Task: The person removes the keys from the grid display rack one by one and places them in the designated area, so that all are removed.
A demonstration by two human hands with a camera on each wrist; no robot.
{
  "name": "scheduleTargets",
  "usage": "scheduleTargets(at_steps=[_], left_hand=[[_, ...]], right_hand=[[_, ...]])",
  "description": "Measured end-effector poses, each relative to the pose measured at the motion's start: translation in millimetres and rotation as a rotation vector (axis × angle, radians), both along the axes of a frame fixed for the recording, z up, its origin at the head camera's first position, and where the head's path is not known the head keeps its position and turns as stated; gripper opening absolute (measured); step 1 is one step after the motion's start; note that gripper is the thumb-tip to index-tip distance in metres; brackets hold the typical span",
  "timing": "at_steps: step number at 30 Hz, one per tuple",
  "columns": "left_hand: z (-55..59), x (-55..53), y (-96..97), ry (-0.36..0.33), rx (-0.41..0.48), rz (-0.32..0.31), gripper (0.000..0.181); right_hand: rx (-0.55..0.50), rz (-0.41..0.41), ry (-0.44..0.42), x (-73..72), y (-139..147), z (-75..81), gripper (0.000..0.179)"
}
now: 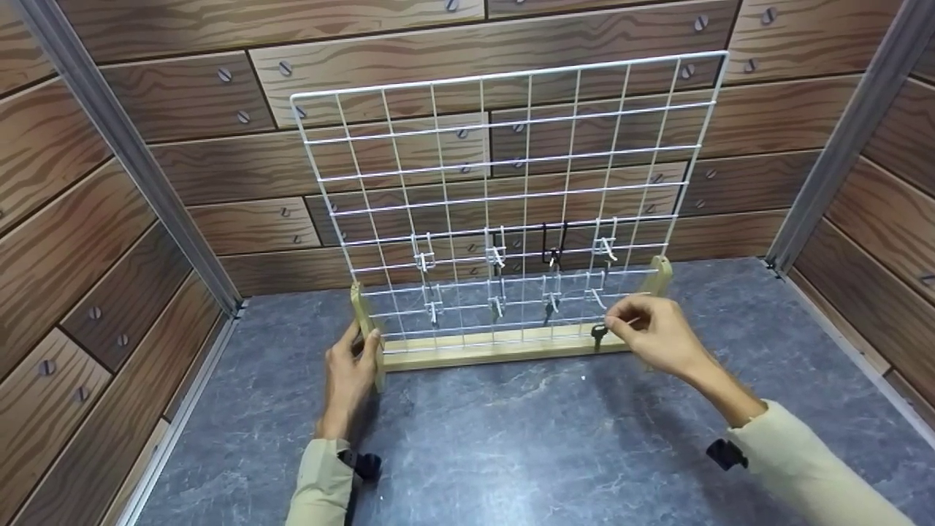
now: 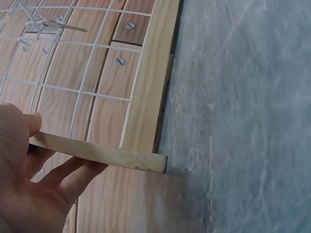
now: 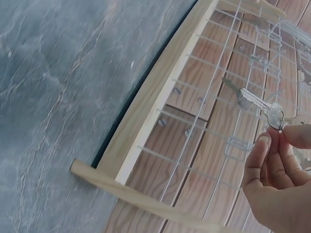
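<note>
On the left, a metal corner post (image 1: 131, 139) and a plank-patterned wall (image 1: 44, 219) border the grey tabletop (image 1: 475, 438). Farther right, our left hand (image 1: 352, 369) grips the left upright (image 2: 116, 156) of a wooden stand, thumb on one side and fingers on the other. From that upright the bottom rail (image 1: 497, 352) runs right beneath a white wire grid (image 1: 482, 77), which stands between us and the far wall (image 1: 511, 29). Two rows of hooks (image 1: 424, 259) jut from its lower part, white but for one black hook (image 1: 554, 252) in the upper row; keys hang from several. Right of these, a key (image 1: 599, 335) dangles on the near side of the grid, pinched at its head between the thumb and fingers of our right hand (image 1: 661, 336). The lower row's rightmost hook (image 1: 597, 296) juts out close by our fingertips; we cannot tell whether they touch. Just beyond that hand rises the right upright (image 1: 661, 274).
</note>
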State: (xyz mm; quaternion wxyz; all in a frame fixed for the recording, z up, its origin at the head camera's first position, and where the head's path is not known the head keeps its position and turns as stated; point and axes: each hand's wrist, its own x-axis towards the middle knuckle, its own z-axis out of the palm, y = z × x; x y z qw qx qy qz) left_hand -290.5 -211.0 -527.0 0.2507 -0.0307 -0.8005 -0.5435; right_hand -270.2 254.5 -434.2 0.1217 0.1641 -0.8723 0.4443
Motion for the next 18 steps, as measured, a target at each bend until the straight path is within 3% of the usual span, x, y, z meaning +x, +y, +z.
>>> scheduleTargets(at_steps=[6,11,18], left_hand=[[0.4,1.0,0.4,0.010,-0.005,0.002,0.045],[-0.6,-1.5,1.5,0.058,-0.008,0.005,0.055],[-3.3,-5.2,-0.1,0.122,0.042,0.001,0.052]], right_hand=[[-0.043,0.039,-0.034,4.1,-11.5,-1.5,0.004],[-0.067,0.088,-0.068,7.8,-22.8,-1.4,0.004],[-0.067,0.141,-0.075,7.5,-42.8,-3.7,0.005]])
